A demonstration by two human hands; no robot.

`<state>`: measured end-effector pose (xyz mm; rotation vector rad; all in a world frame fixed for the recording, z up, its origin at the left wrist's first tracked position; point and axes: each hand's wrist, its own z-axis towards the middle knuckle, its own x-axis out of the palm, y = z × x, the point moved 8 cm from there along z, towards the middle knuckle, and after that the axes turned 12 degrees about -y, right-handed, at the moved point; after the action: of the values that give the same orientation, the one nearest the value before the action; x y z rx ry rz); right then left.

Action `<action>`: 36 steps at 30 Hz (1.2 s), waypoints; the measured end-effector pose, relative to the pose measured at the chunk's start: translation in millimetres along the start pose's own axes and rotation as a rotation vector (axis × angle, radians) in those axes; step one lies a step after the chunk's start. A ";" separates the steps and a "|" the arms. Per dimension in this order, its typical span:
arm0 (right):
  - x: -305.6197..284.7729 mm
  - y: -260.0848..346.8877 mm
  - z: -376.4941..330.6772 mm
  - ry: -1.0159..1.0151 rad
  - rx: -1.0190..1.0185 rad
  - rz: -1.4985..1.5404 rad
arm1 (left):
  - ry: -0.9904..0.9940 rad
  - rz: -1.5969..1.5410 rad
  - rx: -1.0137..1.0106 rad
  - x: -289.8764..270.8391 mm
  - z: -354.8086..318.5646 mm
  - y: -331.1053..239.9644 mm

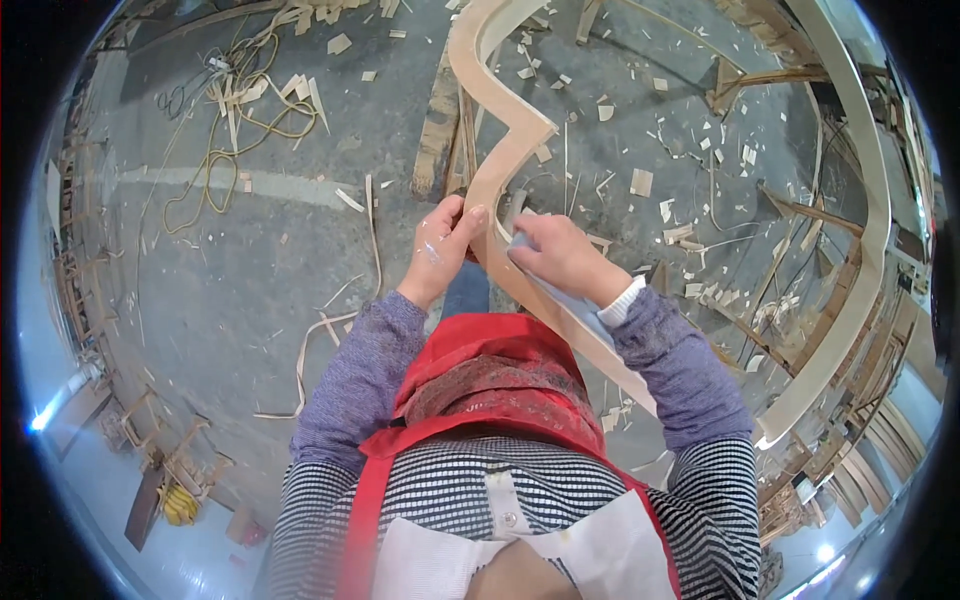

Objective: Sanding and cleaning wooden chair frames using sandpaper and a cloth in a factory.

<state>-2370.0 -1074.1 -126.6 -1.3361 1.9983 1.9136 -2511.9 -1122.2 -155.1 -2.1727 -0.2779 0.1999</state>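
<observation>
Curved wooden piece (515,140): it ran from beyond the upper edge of the view down past the front of the apron, its bends bare; its length probably explained why the person worked at a middle stretch.
Left hand (438,248): it grasped the piece's left edge, thumb over the upper face, a hold that likely served to steady it.
Right hand (568,258): it was curled at the piece's right edge and looked closed around a bluish-grey sheet (572,302), seemingly to press it along that side; what the sheet was made of could not be told.
Red apron (500,365): it covered the person's front just behind the piece, dusty across the middle, presumably worn to shield the clothes.
Rough plank (436,140): it stood left of the piece's far bends, perhaps as a support, though contact was unclear.
Yellow cord (235,155): it lay looped well to the piece's left.
Wood scraps (641,182): they littered the floor (620,140) right of the piece.
Pale curved frame (878,190): it arched well to the piece's right.
</observation>
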 end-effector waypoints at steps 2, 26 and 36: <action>1.6 -6.0 4.5 0.061 0.015 -0.019 | 0.001 0.001 -0.012 0.9 0.3 -1.9; -28.7 -1.4 21.2 -0.415 0.077 0.074 | -0.064 -0.003 -0.003 -4.0 4.0 12.3; -8.9 12.9 -15.7 0.060 -0.213 -0.027 | 0.060 0.043 -0.045 -1.6 -0.4 9.6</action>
<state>-2364.6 -1084.6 -107.9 -1.4757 1.8334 2.1499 -2512.2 -1128.4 -162.7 -2.2262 -0.2032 0.1532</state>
